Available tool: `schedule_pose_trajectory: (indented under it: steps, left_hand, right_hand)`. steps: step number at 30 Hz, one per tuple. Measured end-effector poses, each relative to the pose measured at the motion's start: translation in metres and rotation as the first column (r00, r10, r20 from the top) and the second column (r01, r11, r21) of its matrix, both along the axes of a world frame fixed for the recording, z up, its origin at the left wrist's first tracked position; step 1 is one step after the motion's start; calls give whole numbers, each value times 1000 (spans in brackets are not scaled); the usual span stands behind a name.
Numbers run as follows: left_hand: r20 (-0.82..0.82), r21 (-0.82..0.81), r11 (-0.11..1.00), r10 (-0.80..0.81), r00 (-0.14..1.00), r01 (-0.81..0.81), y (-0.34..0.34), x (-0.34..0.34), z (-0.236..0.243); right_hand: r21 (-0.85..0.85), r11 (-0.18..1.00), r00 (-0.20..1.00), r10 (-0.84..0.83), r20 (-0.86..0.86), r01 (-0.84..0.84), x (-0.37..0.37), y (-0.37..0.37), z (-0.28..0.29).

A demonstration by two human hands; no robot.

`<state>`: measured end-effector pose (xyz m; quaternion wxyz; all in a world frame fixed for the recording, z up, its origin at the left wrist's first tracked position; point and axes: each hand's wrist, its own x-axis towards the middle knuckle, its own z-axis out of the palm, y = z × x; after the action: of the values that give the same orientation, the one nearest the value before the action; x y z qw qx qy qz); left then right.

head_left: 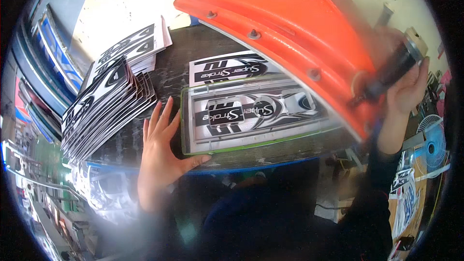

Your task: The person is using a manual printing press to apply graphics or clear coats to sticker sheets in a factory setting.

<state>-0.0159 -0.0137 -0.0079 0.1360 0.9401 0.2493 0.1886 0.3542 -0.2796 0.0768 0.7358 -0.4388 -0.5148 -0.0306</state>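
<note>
A clear cutting die with a green edge (pixel 261 140) lies on a printed black-and-white sheet on the dark worktop (pixel 121 147). My left hand (pixel 165 154) has its fingers spread, with the thumb at the die's lower left corner. My right hand (pixel 406 82) is closed round the black handle (pixel 389 67) of an orange press arm (pixel 290 24), which hangs over the die's right part and partly hides it. Behind the die lies another printed sheet (pixel 227 66).
Fanned stacks of printed sheets (pixel 101 106) sit on the worktop's left side, beside racked screens or boards (pixel 55 53). At the far right are a blue fan (pixel 430 150) and a wooden table with papers (pixel 406 203).
</note>
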Motion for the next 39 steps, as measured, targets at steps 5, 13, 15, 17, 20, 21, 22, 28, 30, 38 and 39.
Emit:
schedule_pose_trajectory:
  steps: [5,13,15,17,20,21,22,28,30,38,39]
  left_hand:
    - [48,-10,1000,-25,999,26,0,2,-1]
    - [36,-54,995,-82,996,84,6,3,1]
    - [7,-53,995,-88,996,89,7,3,1]
    - [41,-62,994,-89,995,91,6,3,1]
    - [28,-65,995,-71,997,73,6,3,1]
    - [-11,-51,997,-61,998,61,7,3,1]
    - [25,-71,995,-67,997,68,8,3,1]
    - [64,-162,983,-80,995,89,10,1,5]
    - [147,-232,966,-78,986,111,10,0,7]
    - [475,-311,924,-52,879,222,0,7,21]
    - [544,-331,912,-25,839,241,-3,10,23]
  right_hand:
    - [-5,1000,959,23,-284,-26,-11,6,9]
    - [-68,949,844,-304,-441,307,91,11,2]
    - [-85,949,871,-314,-378,305,113,13,6]
    - [-37,891,817,-430,-384,452,131,17,7]
    - [-93,870,799,-482,-359,483,143,16,7]
    - [-90,841,787,-532,-311,533,141,16,5]
    - [-121,840,769,-535,-351,530,135,17,3]
    - [-246,522,577,-721,384,817,15,35,-35]
    - [-391,769,827,-303,473,505,-41,32,-61]
    - [-615,741,848,118,517,272,-92,47,-73]
    - [-615,741,848,120,517,270,-91,48,-74]
